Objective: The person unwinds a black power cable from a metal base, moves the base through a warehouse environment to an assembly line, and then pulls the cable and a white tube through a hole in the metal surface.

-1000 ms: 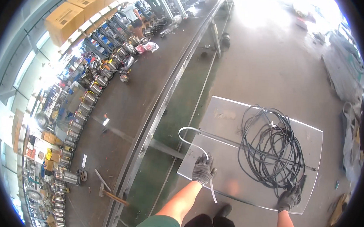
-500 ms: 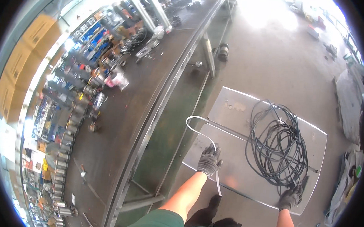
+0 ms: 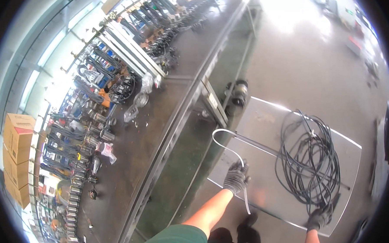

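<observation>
Head view. At lower centre of frame: left hand [image 3: 235, 179], gloved, curled around a white strap [image 3: 246, 201], with its loop bowed out leftward and its free end hanging below the palm. At lower right: right hand [image 3: 319, 217], gloved, at the bottom edge of a black cable coil [image 3: 313, 163]; cannot tell whether gripping. Beneath coil: grey panel [image 3: 268, 181]. Far left: stacked cardboard boxes [image 3: 16, 172].

left hand [image 3: 236, 178], right hand [image 3: 320, 217] apart
</observation>
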`<state>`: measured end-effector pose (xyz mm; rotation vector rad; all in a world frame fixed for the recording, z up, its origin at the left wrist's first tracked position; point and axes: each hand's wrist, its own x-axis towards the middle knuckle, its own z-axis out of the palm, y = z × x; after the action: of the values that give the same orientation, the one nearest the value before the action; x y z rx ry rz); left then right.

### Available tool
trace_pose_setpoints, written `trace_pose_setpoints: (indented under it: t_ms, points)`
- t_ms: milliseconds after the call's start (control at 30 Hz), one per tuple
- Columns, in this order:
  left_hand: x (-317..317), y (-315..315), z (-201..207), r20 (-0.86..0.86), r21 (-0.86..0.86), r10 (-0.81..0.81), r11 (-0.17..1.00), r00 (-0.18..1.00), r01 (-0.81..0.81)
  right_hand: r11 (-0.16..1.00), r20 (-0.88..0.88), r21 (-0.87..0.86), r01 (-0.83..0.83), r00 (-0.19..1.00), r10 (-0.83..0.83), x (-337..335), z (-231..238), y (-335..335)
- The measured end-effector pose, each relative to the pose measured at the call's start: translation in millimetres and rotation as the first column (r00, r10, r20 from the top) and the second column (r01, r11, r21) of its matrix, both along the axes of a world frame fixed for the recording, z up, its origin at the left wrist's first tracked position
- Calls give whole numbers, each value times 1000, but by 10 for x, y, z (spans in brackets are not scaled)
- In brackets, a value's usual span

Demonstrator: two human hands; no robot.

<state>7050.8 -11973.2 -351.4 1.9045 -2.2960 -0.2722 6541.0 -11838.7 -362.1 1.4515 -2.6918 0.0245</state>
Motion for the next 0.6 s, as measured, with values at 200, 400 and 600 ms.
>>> trace_pose_setpoints:
  t_ms: [200, 400, 600]
  points:
    - [-421, -2349, -76, -22, 35, 12, 999, 1000, -11, 1000, -37, 2, -1, 999, 1, -660, -463, -2284]
    - [-739, -4631, -348, 0, 55, 2, 998, 1000, -2, 999, -59, -18, -47, 997, 46, -1021, -592, -4647]
    - [-1143, -7006, -368, 22, 89, 25, 996, 999, -27, 998, -54, -12, -62, 997, 61, -1343, -598, -7201]
